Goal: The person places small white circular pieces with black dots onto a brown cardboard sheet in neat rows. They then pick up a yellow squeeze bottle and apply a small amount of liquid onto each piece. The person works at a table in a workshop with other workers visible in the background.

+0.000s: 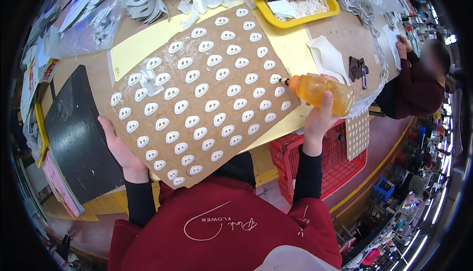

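A brown sheet (pixel 197 113) lies tilted in front of me, covered with rows of small white rounded-triangle pieces, each with two dark-ringed holes. My left hand (pixel 122 149) is at its lower left edge, with part of the hand hidden by the sheet. My right hand (pixel 320 118) is wrapped round a clear squeeze bottle (pixel 325 93) of amber liquid with an orange cap. The bottle is tipped to the left, and its thin nozzle meets a white piece (pixel 275 79) near the sheet's right edge.
A yellow tray (pixel 335 7) of pale pieces stands at the back. Grey cut parts (pixel 148 5) lie far left. A black board (pixel 81 138) is at the left, a red crate (pixel 330 177) below right. A marker (pixel 364 79) lies right; another person (pixel 419 84) sits beyond.
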A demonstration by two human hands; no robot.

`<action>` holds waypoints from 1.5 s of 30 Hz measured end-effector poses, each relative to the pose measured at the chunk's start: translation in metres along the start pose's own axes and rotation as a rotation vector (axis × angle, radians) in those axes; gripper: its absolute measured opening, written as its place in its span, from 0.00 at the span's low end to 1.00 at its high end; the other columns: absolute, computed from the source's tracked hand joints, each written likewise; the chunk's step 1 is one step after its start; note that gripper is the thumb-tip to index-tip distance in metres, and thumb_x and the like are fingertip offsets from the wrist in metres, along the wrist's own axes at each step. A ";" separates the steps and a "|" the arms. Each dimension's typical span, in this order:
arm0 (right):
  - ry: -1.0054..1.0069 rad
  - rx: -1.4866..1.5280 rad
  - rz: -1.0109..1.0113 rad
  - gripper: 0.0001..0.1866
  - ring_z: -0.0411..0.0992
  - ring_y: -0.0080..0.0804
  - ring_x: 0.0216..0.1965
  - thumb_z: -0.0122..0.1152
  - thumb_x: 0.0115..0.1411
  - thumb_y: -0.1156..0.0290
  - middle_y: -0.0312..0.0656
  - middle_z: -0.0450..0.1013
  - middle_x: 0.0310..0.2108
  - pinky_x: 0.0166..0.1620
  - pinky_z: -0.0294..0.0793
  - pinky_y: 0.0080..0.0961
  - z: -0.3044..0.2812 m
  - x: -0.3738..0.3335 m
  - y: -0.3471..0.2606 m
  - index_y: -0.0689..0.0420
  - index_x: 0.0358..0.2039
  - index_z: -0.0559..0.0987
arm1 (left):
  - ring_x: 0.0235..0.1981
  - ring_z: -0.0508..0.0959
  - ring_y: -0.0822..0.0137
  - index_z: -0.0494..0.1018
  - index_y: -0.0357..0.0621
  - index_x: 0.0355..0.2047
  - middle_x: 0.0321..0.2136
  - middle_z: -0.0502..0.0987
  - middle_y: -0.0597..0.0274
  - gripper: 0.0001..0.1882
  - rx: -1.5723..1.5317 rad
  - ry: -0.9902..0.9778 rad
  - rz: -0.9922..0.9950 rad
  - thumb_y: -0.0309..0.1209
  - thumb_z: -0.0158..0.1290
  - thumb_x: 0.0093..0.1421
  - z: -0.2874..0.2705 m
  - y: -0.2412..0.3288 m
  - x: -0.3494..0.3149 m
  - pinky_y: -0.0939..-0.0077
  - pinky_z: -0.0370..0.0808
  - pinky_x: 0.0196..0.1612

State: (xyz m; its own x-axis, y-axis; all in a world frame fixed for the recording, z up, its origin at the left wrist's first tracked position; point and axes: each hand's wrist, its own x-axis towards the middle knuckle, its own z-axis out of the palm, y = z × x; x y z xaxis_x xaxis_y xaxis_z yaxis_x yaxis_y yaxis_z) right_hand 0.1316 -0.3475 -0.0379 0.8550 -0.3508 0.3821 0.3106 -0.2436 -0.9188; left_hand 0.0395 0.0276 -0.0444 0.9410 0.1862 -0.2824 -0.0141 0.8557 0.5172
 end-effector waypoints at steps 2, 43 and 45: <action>-0.020 0.013 -0.015 0.26 0.78 0.30 0.34 0.59 0.62 0.50 0.48 0.78 0.37 0.24 0.70 0.17 0.000 -0.001 -0.001 0.62 0.46 0.73 | 0.61 0.67 0.54 0.56 0.45 0.65 0.62 0.64 0.53 0.35 -0.014 -0.023 -0.007 0.57 0.31 0.70 0.001 0.000 0.000 0.55 0.67 0.61; -0.287 -0.048 -0.177 0.19 0.78 0.27 0.37 0.74 0.52 0.71 0.44 0.79 0.38 0.42 0.77 0.23 0.021 0.029 -0.039 0.67 0.41 0.78 | 0.60 0.67 0.55 0.56 0.45 0.65 0.61 0.64 0.53 0.34 0.003 0.065 0.022 0.57 0.30 0.70 0.007 -0.002 -0.003 0.56 0.67 0.61; -0.315 -0.098 -0.196 0.18 0.78 0.26 0.35 0.74 0.52 0.71 0.44 0.79 0.37 0.41 0.77 0.23 0.021 0.031 -0.040 0.67 0.40 0.79 | 0.60 0.67 0.55 0.56 0.45 0.65 0.61 0.64 0.53 0.34 0.000 0.049 0.015 0.57 0.30 0.70 0.007 -0.001 -0.003 0.56 0.67 0.61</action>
State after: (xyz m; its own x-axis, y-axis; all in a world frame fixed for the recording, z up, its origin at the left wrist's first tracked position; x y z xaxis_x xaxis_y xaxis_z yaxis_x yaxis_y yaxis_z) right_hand 0.1547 -0.3293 0.0086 0.8740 0.0023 0.4860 0.4525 -0.3687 -0.8120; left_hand 0.0391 0.0228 -0.0389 0.9232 0.2221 -0.3136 -0.0278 0.8526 0.5219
